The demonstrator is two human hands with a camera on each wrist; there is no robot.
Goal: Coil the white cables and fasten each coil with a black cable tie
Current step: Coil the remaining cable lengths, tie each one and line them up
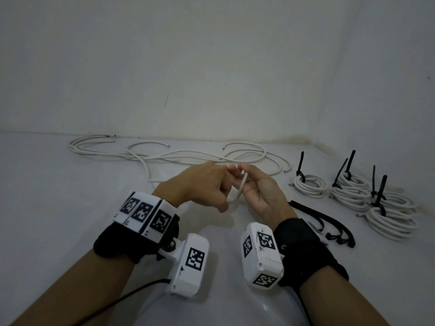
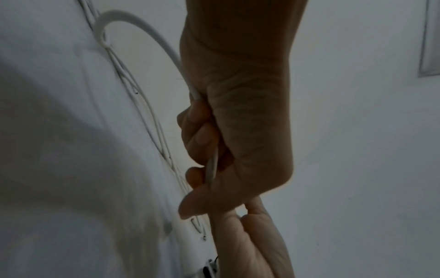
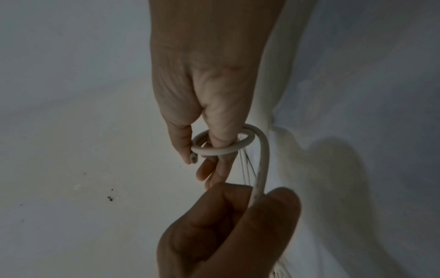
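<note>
1. Between my hands, above the white surface (image 1: 70, 208), the white cable (image 1: 242, 184) winds a small loop round my right hand (image 1: 261, 196) fingers; my left hand (image 1: 200, 184) grips its run.
2. Behind lie loose cables (image 1: 164, 154).
3. Rightward sit tied coils (image 1: 353, 191) and spare black ties (image 1: 329, 220).

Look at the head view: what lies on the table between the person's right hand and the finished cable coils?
In the head view, loose black cable ties lie between the right hand and the tied coils; around them the table shows bare.
</note>
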